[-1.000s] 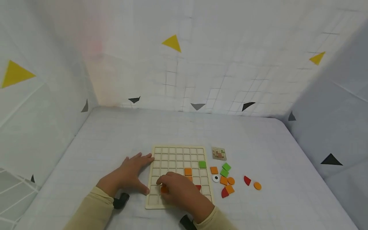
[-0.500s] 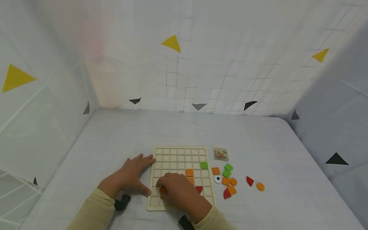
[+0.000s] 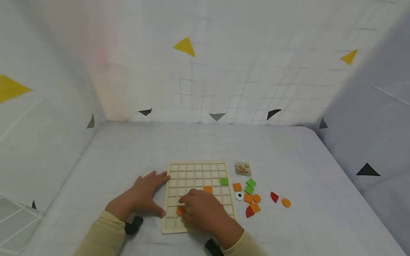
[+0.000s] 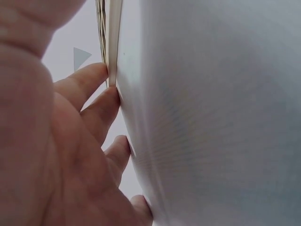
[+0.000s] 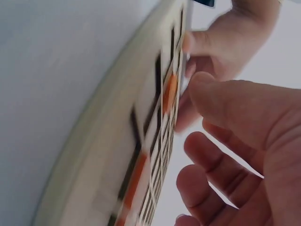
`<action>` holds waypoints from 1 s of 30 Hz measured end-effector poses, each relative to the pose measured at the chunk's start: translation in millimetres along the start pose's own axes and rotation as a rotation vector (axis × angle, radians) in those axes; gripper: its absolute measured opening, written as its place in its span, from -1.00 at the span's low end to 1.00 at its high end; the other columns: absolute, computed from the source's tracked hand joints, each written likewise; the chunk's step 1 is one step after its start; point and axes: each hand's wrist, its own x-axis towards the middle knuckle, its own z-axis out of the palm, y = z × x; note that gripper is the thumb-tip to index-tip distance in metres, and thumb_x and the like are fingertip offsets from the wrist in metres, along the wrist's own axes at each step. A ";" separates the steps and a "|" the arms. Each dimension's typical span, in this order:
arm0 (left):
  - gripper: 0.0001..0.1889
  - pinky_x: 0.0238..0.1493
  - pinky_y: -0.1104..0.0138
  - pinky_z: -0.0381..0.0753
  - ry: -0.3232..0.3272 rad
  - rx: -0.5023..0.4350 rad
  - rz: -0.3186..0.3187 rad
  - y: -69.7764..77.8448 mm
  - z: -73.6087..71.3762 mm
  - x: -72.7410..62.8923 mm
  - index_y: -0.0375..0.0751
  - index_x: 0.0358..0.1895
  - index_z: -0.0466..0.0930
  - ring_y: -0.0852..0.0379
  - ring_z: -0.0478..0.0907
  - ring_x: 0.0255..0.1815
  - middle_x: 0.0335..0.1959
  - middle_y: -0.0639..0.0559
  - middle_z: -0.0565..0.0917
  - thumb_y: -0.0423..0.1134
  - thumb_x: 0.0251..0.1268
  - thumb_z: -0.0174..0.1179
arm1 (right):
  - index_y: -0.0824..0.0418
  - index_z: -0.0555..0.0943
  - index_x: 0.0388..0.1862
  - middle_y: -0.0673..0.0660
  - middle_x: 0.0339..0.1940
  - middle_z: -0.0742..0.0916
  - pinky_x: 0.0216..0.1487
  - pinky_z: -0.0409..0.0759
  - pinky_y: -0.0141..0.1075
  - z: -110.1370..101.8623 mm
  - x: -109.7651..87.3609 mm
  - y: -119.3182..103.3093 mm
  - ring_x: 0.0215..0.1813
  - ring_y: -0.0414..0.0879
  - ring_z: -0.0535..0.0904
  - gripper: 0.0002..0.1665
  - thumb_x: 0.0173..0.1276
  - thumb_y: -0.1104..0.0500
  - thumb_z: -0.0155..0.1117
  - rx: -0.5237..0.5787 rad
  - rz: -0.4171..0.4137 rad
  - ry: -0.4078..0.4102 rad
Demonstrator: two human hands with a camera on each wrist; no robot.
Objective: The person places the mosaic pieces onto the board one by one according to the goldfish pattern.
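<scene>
A pale wooden grid board (image 3: 198,168) lies flat on the white surface in the head view. My left hand (image 3: 141,195) has its fingers spread, with fingertips and thumb at the board's left edge. My right hand (image 3: 206,213) hovers over the lower part of the board, holding nothing. Just left of its fingertips, an orange disc (image 3: 180,211) sits in a cell. In the right wrist view, thumb and loosely bent fingers stand apart from the orange disc (image 5: 170,94). An orange square (image 3: 208,189) and a green square (image 3: 224,181) also occupy cells; my right hand hides others.
Right of the board lie loose orange squares (image 3: 237,187), green squares (image 3: 251,183), orange discs (image 3: 286,202), red quarter-circles (image 3: 274,197) and a white disc with a dark centre (image 3: 239,196). A small patterned card (image 3: 242,169) lies above them. White walls enclose the surface.
My right hand has let go of the orange disc and shifted slightly right, leaving the disc in view in its cell. The left hand stays at the board's edge.
</scene>
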 end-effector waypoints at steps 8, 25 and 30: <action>0.32 0.53 -0.42 -0.16 0.019 0.013 -0.014 2.3 -5.1 -2.3 0.04 0.58 0.24 -0.29 -0.05 0.67 0.64 0.02 0.19 0.27 -0.47 0.67 | -0.07 0.71 0.09 -0.20 -0.18 0.68 -0.19 0.59 -0.36 -10.2 -34.3 30.9 -0.24 -0.30 0.49 -0.60 0.28 -0.06 0.48 0.130 0.194 0.054; 0.33 0.52 -0.43 -0.19 0.002 0.001 -0.012 -2.8 4.0 3.3 0.09 0.57 0.26 -0.30 -0.06 0.67 0.64 0.06 0.20 0.32 -0.54 0.66 | 0.14 0.63 0.24 0.13 0.00 0.67 -0.30 0.65 -0.25 -37.2 -102.8 126.5 -0.22 -0.05 0.51 -0.41 0.24 0.00 0.47 0.228 0.819 0.164; 0.32 0.53 -0.42 -0.23 -0.008 -0.024 -0.022 1.1 3.0 0.8 0.07 0.56 0.27 -0.30 -0.07 0.67 0.64 0.04 0.20 0.29 -0.53 0.67 | 0.27 0.59 0.26 0.27 0.03 0.64 0.04 0.72 0.05 -46.8 -109.8 147.0 -0.06 0.08 0.53 -0.36 0.24 0.05 0.49 0.181 0.877 0.111</action>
